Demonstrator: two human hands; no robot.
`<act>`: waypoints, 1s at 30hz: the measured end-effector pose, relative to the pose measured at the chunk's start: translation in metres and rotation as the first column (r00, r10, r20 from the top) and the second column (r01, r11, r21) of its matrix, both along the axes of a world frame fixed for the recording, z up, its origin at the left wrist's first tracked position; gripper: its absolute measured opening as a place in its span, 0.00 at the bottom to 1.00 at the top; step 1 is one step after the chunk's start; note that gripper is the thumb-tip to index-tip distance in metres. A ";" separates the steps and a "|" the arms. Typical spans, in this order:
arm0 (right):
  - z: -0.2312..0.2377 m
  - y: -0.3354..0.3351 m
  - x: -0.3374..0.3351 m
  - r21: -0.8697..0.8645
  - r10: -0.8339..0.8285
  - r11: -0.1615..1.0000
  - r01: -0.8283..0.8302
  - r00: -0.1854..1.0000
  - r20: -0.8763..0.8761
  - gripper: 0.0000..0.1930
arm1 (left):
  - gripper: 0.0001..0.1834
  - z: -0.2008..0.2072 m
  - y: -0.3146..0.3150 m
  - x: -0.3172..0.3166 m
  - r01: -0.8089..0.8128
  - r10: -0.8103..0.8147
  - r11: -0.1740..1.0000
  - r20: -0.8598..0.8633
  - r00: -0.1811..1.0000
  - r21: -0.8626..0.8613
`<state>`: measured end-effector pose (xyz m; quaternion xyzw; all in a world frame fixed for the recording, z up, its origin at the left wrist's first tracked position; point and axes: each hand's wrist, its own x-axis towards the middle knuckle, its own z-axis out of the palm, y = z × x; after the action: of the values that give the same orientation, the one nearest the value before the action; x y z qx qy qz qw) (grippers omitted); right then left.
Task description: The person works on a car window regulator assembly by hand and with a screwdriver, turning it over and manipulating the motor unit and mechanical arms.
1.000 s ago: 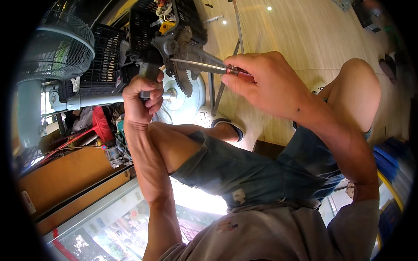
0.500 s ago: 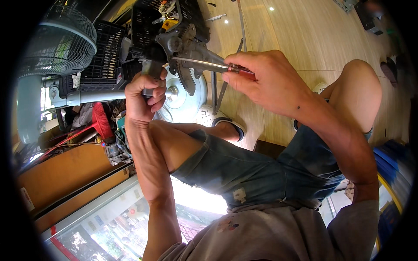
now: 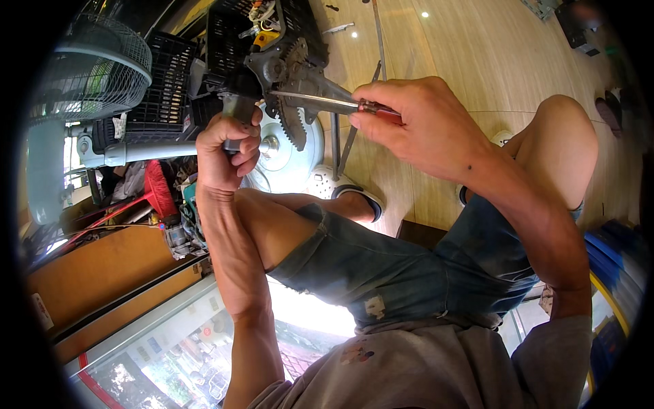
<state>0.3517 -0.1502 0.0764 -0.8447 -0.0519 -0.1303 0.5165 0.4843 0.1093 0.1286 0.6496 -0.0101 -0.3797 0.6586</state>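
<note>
In my right hand [image 3: 422, 126] is a screwdriver [image 3: 317, 100] with a red handle, pinched between thumb and fingers. Its long metal shaft points left, and the tip meets a greasy metal mechanism with a curved toothed sector [image 3: 293, 126], which looks like a car window regulator. My left hand [image 3: 230, 150] is wrapped round the dark motor housing [image 3: 240, 108] on the mechanism's left side. Long metal arms [image 3: 334, 140] of the mechanism reach down toward the floor. Exactly what the tip touches is too small to tell.
Black plastic crates [image 3: 163, 82] with loose parts stand behind the mechanism. A pale blue fan [image 3: 102, 68] lies at the left, its round base [image 3: 289, 160] beyond my left knee. A red brush [image 3: 159, 191] and a glass-topped case [image 3: 170, 347] are nearer. Wood-look floor [image 3: 443, 41] spreads ahead.
Almost nothing differs. My right hand and the screwdriver have shifted very slightly; my left hand keeps its grip on the motor housing.
</note>
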 end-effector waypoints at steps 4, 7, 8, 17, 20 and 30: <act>-0.002 0.000 0.001 -0.005 0.001 1.000 -0.001 1.000 0.014 0.12 | 0.16 0.000 0.000 0.000 -0.002 0.002 1.000 -0.004 1.000 0.000; -0.002 -0.001 0.001 -0.032 0.008 0.999 -0.007 1.000 0.023 0.12 | 0.16 0.001 -0.001 -0.001 -0.001 0.001 1.000 -0.008 1.000 -0.004; -0.002 -0.001 0.002 -0.083 0.010 0.997 -0.007 0.999 0.040 0.12 | 0.16 0.001 -0.001 -0.001 -0.002 0.002 1.000 -0.008 1.000 -0.004; -0.001 -0.014 0.012 -0.010 0.098 0.995 -0.098 0.995 -0.020 0.12 | 0.16 0.002 0.001 0.000 -0.001 0.001 1.000 -0.023 1.000 0.000; 0.027 -0.033 0.023 0.332 0.275 0.931 -0.149 0.886 -0.374 0.14 | 0.15 0.003 -0.002 -0.004 0.007 -0.007 1.000 -0.003 1.000 0.018; 0.022 -0.044 0.026 0.803 0.672 0.589 0.091 0.495 -0.550 0.22 | 0.16 0.004 -0.004 -0.008 0.068 -0.072 0.994 0.040 0.997 0.084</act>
<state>0.3773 -0.1941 0.0981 -0.4811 0.0928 0.3706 0.7890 0.4765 0.1049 0.1322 0.6835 -0.0315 -0.3886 0.6171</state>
